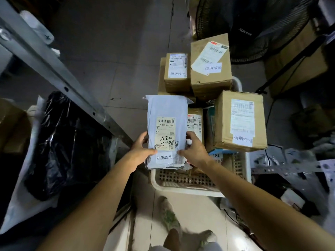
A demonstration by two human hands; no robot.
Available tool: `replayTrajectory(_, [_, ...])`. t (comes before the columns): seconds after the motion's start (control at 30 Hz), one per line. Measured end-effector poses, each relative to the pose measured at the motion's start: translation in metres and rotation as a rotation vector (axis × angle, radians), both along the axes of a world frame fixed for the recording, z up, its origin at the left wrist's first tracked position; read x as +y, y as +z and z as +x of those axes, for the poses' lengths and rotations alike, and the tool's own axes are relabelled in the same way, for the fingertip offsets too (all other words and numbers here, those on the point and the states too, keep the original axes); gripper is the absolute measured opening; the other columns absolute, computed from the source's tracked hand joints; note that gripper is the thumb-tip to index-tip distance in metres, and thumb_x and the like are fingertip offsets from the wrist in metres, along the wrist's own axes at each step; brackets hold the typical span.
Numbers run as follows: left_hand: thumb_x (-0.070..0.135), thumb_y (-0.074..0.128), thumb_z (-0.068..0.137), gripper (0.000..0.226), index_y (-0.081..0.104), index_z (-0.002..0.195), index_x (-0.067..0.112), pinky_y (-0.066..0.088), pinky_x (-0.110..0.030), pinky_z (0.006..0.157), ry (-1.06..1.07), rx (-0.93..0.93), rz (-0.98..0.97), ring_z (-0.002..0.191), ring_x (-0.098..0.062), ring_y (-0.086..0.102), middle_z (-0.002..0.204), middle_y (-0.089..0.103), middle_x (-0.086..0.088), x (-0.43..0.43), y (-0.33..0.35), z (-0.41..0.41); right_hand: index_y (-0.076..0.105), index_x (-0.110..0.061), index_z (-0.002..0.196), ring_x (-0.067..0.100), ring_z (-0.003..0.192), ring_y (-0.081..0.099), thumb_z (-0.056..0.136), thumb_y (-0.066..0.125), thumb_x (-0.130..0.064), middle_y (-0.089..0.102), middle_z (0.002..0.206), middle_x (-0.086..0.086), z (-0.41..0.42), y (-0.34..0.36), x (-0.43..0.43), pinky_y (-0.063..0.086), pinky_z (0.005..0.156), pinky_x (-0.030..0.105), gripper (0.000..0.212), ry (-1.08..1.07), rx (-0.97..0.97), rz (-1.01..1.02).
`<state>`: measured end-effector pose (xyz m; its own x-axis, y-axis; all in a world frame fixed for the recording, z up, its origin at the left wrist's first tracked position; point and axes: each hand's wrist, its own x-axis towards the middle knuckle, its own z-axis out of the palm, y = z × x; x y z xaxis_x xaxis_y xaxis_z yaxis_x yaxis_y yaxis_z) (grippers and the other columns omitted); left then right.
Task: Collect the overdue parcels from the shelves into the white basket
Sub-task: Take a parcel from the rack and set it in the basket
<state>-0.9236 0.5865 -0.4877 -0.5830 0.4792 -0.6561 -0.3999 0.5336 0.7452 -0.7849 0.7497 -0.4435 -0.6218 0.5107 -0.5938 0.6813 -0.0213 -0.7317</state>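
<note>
Mailer (167, 109) | my left hand (141, 149) and right hand (194, 151) grip its sides | risk: basket (181, 190) crowded, stacked boxes (239, 120) could topple.

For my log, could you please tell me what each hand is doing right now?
Left hand: grips the mailer.
Right hand: grips the same mailer.
</note>
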Motion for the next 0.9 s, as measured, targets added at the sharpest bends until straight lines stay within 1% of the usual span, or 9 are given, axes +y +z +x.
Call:
replayTrajectory(0.13, [-0.011, 0.073, 0.079, 0.086, 0.039, 0.148, 0.027, 0.054, -0.032, 0.082, 0.014, 0.002, 0.001, 0.106, -0.008, 0.059, 0.139, 0.051, 0.010, 0.003, -0.011, 0.000, 0.039, -0.021, 0.143, 0.020, 0.109, 0.064, 0.080, 0.074, 0.005, 0.065, 0.119, 0.002, -0.005, -0.006, 0.002, 0.056, 0.091, 0.045, 0.076, -0.004, -0.017, 0.012])
replayTrajectory(0.27, [-0.006, 0.078, 0.076, 0.088, 0.040, 0.146, 0.032, 0.047, -0.047, 0.106, 0.013, -0.016, 0.001, 0.131, -0.018, 0.050, 0.145, 0.051, 0.007, 0.002, -0.021, 0.000, 0.039, -0.022, 0.143, 0.021, 0.107, 0.063, 0.080, 0.075, 0.003, 0.061, 0.106, -0.006, -0.009, -0.010, 0.003, 0.057, 0.088, 0.047, 0.077, 0.012, -0.045, 0.028])
replayTrajectory(0.43, [0.001, 0.081, 0.076, 0.085, 0.041, 0.144, 0.033, 0.047, -0.053, 0.105, -0.033, -0.002, -0.048, 0.130, -0.019, 0.052, 0.143, 0.054, 0.009, -0.002, -0.017, -0.002, 0.041, -0.023, 0.141, 0.022, 0.108, 0.064, 0.081, 0.076, -0.001, 0.063, 0.113, -0.004, -0.010, -0.009, 0.004, 0.058, 0.086, 0.049, 0.073, 0.038, -0.057, 0.042])
replayTrajectory(0.53, [0.001, 0.079, 0.079, 0.084, 0.040, 0.145, 0.032, 0.057, -0.037, 0.084, -0.034, 0.024, -0.071, 0.127, -0.020, 0.055, 0.145, 0.052, 0.007, -0.001, -0.010, 0.002, 0.044, -0.022, 0.137, 0.025, 0.108, 0.064, 0.084, 0.073, -0.002, 0.063, 0.119, -0.004, -0.009, -0.009, 0.007, 0.060, 0.075, 0.041, 0.063, 0.049, -0.057, 0.023])
replayTrajectory(0.6, [-0.001, 0.075, 0.082, 0.082, 0.037, 0.148, 0.030, 0.052, -0.023, 0.066, -0.041, 0.052, -0.097, 0.124, -0.021, 0.056, 0.147, 0.050, 0.005, 0.000, -0.005, 0.006, 0.046, -0.021, 0.134, 0.021, 0.105, 0.063, 0.086, 0.072, -0.005, 0.062, 0.122, -0.002, -0.009, -0.008, 0.008, 0.059, 0.069, 0.030, 0.057, 0.066, -0.057, 0.047])
replayTrajectory(0.67, [-0.001, 0.073, 0.084, 0.081, 0.035, 0.149, 0.028, 0.048, -0.019, 0.062, -0.047, 0.070, -0.114, 0.127, -0.024, 0.054, 0.147, 0.049, 0.003, 0.001, -0.002, 0.007, 0.047, -0.019, 0.135, 0.017, 0.103, 0.058, 0.087, 0.072, -0.008, 0.060, 0.124, -0.001, -0.010, -0.007, 0.010, 0.054, 0.075, 0.025, 0.055, 0.090, -0.067, 0.093])
replayTrajectory(0.73, [0.000, 0.073, 0.085, 0.079, 0.036, 0.149, 0.028, 0.050, -0.022, 0.065, -0.051, 0.082, -0.131, 0.128, -0.024, 0.053, 0.147, 0.050, 0.001, 0.000, -0.002, 0.007, 0.046, -0.018, 0.138, 0.015, 0.100, 0.056, 0.088, 0.071, -0.011, 0.058, 0.122, -0.001, -0.011, -0.008, 0.013, 0.051, 0.074, 0.020, 0.056, 0.114, -0.080, 0.128])
replayTrajectory(0.83, [0.004, 0.075, 0.085, 0.081, 0.034, 0.152, 0.026, 0.049, -0.035, 0.094, -0.060, 0.094, -0.173, 0.133, -0.023, 0.047, 0.149, 0.046, 0.000, -0.005, 0.001, 0.005, 0.045, -0.017, 0.139, 0.010, 0.089, 0.058, 0.090, 0.069, -0.013, 0.058, 0.124, -0.001, -0.011, -0.009, 0.015, 0.046, 0.057, 0.015, 0.055, 0.152, -0.097, 0.157])
replayTrajectory(0.9, [0.002, 0.072, 0.087, 0.078, 0.034, 0.152, 0.021, 0.042, -0.032, 0.097, -0.077, 0.118, -0.204, 0.131, -0.020, 0.047, 0.144, 0.048, -0.001, -0.009, 0.004, 0.004, 0.046, -0.017, 0.137, 0.015, 0.095, 0.059, 0.090, 0.068, -0.015, 0.059, 0.127, 0.002, -0.011, -0.008, 0.016, 0.052, 0.067, 0.022, 0.052, 0.174, -0.118, 0.178])
